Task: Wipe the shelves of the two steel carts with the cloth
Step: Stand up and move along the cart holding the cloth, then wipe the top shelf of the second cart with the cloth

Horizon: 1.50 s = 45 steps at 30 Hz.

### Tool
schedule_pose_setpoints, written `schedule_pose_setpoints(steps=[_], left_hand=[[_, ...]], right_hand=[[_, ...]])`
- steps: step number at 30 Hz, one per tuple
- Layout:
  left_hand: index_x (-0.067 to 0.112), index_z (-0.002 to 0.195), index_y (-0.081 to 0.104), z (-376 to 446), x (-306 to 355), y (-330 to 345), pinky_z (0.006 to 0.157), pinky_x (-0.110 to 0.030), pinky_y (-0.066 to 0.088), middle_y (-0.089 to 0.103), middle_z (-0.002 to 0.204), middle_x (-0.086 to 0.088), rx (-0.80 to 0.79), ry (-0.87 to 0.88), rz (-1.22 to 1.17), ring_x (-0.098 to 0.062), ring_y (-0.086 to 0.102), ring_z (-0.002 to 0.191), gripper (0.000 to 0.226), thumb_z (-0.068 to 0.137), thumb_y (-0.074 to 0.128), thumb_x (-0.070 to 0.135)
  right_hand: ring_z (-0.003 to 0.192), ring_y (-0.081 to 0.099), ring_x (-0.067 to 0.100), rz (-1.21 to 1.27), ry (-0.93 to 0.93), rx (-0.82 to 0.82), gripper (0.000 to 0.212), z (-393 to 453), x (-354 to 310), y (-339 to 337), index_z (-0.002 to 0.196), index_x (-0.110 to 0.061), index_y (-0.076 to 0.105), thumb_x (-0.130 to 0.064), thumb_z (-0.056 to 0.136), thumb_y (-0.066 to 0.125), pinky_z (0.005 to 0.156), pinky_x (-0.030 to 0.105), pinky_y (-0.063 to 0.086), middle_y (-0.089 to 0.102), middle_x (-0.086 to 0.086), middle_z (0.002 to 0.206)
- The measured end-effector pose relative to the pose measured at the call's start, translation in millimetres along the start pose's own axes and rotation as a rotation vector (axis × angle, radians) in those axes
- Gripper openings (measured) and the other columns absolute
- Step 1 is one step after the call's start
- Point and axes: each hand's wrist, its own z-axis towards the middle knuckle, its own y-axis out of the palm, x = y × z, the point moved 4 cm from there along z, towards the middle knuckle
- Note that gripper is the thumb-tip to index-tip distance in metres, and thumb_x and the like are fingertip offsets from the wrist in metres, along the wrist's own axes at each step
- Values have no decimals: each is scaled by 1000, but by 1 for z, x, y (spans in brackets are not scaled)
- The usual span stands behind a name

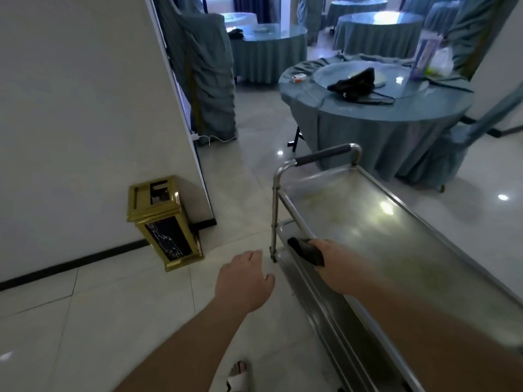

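Note:
A steel cart (402,233) stands on the right, its shiny top shelf streaked with smears and a dark-gripped handle at its far end. My right hand (334,261) is shut on a dark cloth (307,250) at the near left rim of the top shelf. The cloth hangs over that rim, above the lower shelf (285,230). My left hand (244,278) hovers over the floor just left of the cart, fingers apart and holding nothing. Only one cart is in view.
A gold and black bin (162,222) stands against the white wall at the left. A round table with a blue cloth (376,108) sits just beyond the cart's handle, a black bag on it. More covered tables and chairs fill the back. My sandalled foot (239,374) is near the cart.

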Motion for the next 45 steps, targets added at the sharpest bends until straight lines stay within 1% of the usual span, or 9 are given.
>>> schedule_pose_setpoints(steps=[8,12,14,17,21,27,34,39,45], left_hand=[[23,166,24,125,-80,-43,119,-45,36,37,167,-1,-25,97,37,-23,37,151,74,103,37,59],[24,165,24,178,-85,-52,115,-43,39,41,164,0,-28,155,21,-23,42,147,73,103,37,60],[25,163,27,203,-79,-55,111,-42,41,45,160,1,-22,188,11,-22,46,142,72,102,39,59],[25,157,36,238,-70,-59,105,-39,42,53,152,2,-34,243,22,-21,51,134,65,100,42,55],[24,155,38,295,-48,-65,107,-39,40,51,153,3,-54,312,63,-21,48,138,61,101,42,53],[27,158,36,381,-2,-82,109,-39,39,50,155,4,-71,373,124,-19,48,140,63,101,44,53],[24,159,35,463,43,-75,110,-39,40,49,157,2,-135,479,142,-21,48,139,64,102,42,52],[29,164,29,533,72,-68,120,-41,35,40,166,4,-182,626,110,-20,42,148,66,103,41,52],[29,167,23,616,107,-57,124,-44,30,33,170,1,-258,873,95,-21,35,153,67,106,41,52]], right_hand=[[89,61,12,112,164,67,45,114,-44,8,136,-35,58,-22,93,65,78,27,50,64,-10,108],[78,58,1,162,246,67,39,142,-40,9,132,-37,58,-26,95,64,63,15,39,61,-16,90],[76,60,2,187,302,71,38,158,-29,3,131,-36,59,-24,95,64,61,15,41,62,-14,86],[75,64,10,224,380,72,38,182,-10,-7,132,-35,57,-24,96,63,69,29,56,66,-9,88],[82,63,10,272,416,120,39,221,17,-19,132,-33,57,-26,94,64,79,36,58,65,-9,94],[90,64,19,356,476,113,46,287,71,-46,140,-29,54,-22,95,66,81,36,53,65,-3,101],[89,63,20,416,590,120,40,343,125,-63,134,-27,58,-21,95,62,82,38,55,65,-1,103],[94,64,21,501,726,143,39,372,151,-51,133,-30,59,-21,96,58,83,40,55,68,0,110],[91,59,19,661,961,289,35,389,154,-16,131,-35,58,-24,97,59,76,34,46,67,0,118]])
